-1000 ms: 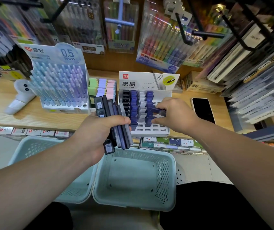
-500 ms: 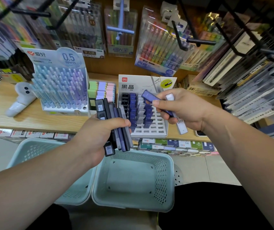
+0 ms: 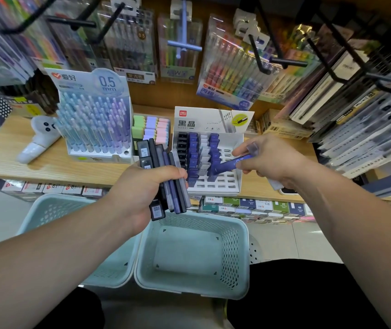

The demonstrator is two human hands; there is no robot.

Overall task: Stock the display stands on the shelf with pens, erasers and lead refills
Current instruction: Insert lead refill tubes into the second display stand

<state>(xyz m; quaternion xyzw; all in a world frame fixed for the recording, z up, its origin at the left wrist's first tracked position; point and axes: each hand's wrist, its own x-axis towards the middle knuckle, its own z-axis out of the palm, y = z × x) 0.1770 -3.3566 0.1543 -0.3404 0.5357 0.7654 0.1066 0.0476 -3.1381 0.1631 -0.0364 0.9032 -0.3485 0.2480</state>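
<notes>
Fingers point(image 3: 239, 151) of right hand point(image 3: 268, 160) pinched round a blue lead refill case point(image 3: 232, 162), lower end down among the blue cases in the white refill stand point(image 3: 233, 186); a pale case point(image 3: 275, 185) poking from under the wrist, mostly hidden. Left hand point(image 3: 142, 186) clamped round a fan of refill cases point(image 3: 166, 167), middles covered by the fist, masking the stand's left edge. Behind, on the wooden shelf point(image 3: 47, 167), a pen stand point(image 3: 94, 124) and pastel erasers point(image 3: 151, 129); below, two mint baskets point(image 3: 189, 288), the left one partly hidden by the forearm.

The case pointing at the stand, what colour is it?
Dark blue case, in the right hand; head view.
</notes>
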